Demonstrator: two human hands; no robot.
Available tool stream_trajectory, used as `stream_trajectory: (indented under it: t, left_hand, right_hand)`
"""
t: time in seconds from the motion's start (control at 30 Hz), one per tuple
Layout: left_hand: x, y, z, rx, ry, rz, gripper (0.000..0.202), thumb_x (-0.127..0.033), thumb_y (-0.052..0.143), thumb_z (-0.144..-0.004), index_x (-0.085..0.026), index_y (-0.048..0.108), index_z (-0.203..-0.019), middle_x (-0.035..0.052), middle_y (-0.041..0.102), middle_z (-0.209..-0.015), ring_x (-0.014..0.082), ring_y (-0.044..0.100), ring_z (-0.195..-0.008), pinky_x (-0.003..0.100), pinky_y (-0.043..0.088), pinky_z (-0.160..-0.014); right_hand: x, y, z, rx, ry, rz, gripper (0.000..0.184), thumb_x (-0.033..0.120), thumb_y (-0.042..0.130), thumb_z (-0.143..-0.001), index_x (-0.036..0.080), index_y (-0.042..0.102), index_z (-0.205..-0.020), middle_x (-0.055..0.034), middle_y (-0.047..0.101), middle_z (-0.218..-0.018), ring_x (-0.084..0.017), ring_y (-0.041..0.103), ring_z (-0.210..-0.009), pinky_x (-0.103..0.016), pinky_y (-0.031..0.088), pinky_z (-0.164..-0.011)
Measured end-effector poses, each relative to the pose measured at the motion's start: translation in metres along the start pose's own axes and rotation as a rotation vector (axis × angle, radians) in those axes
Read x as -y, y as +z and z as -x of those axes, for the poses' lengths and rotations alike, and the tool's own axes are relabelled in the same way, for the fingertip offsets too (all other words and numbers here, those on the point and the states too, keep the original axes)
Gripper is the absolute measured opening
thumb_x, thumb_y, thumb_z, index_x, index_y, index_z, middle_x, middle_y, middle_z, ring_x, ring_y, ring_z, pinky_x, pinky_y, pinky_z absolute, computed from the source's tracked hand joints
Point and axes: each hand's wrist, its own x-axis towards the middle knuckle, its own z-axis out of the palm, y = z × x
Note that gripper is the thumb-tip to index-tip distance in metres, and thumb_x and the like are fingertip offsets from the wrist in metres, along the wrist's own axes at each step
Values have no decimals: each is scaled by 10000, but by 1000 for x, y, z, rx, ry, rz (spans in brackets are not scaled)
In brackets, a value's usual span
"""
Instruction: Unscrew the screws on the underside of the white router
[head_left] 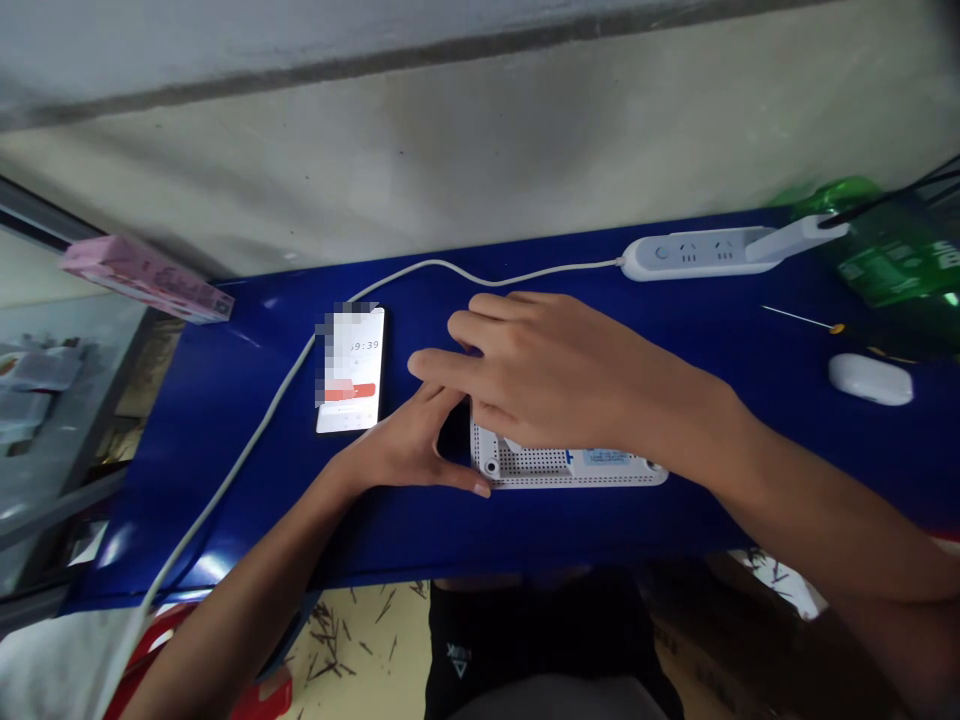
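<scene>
White perforated plastic casing (570,465) is lying under the spread right hand (547,370), the spread left hand (405,445) bracketing its corner, a smartphone (350,370) and power strip (694,252) sitting nearby on the blue surface (225,480).

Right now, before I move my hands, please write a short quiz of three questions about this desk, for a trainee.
1. Which hand lies over the white perforated plastic casing: left or right?
2. True or false: a white cable leaves the left end of the white plastic power strip.
3. What is the oval white object at the right of the blue tabletop?

Key:
1. The right hand
2. True
3. An earbud case
</scene>
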Motion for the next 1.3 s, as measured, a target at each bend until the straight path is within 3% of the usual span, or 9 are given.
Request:
stream_trajectory:
  t: [0.17,0.33,0.63,0.8,0.9,1.07,1.2,1.3]
  left_hand:
    - [2,0,0,14,12,-4,1277,-753,1097,-734,-207,552,-1752,225,650,-1699,565,579,-1600,844,458,-1387]
    - [3,0,-1,-7,55,-13,1260,-804,1051,-769,-248,520,-1767,199,558,-1799,538,523,-1671,807,496,-1385]
    - [0,0,0,11,19,-17,1265,-804,1047,-779,-232,508,-1771,206,630,-1706,547,516,-1671,833,478,-1383]
    - [-3,0,-1,3,53,-12,1218,-804,1026,-813,-201,528,-1746,233,517,-1818,545,489,-1700,808,485,-1391]
    - [-4,0,-1,-3,64,-17,1235,-799,1035,-805,-183,520,-1743,244,544,-1790,545,504,-1685,803,497,-1381]
    - [-4,0,1,25,-1,-17,1230,-772,1040,-820,-246,482,-1783,193,653,-1697,526,537,-1660,809,494,-1372]
    - [-3,-1,1,23,2,-24,1281,-802,1038,-795,-222,479,-1790,212,628,-1725,542,529,-1671,810,482,-1387]
    - [-1,-1,1,12,13,-43,1279,-823,1034,-780,-204,505,-1766,224,636,-1713,542,559,-1650,812,480,-1390]
  right_hand:
    - [1,-4,-2,36,24,46,211,133,553,-1205,196,698,-1344,-35,757,-1025,-210,609,-931,-339,330,-729]
    - [1,-9,-4,112,32,45,121,119,598,-1188,197,687,-1210,-16,712,-972,-201,555,-884,-334,273,-684]
    - [-1,-5,-3,57,4,2,135,185,578,-1195,195,711,-1213,-58,721,-1089,-231,611,-1003,-340,319,-731]
    - [-1,-4,-4,80,45,30,123,127,606,-1175,198,695,-1129,-6,667,-907,-200,535,-849,-337,261,-678]
    - [-2,-4,-3,88,34,7,107,112,630,-1158,201,688,-1166,3,664,-909,-193,524,-840,-325,268,-672]
    - [-3,-2,0,32,-26,-57,201,138,577,-1174,200,695,-1324,-45,724,-1068,-208,601,-951,-309,328,-710]
    - [-3,-1,0,84,22,-80,168,154,654,-1159,214,688,-1313,32,650,-854,-174,557,-772,-294,279,-642]
    - [-4,-1,1,124,44,-117,241,126,757,-1107,222,684,-1315,88,572,-750,-143,479,-643,-287,242,-592]
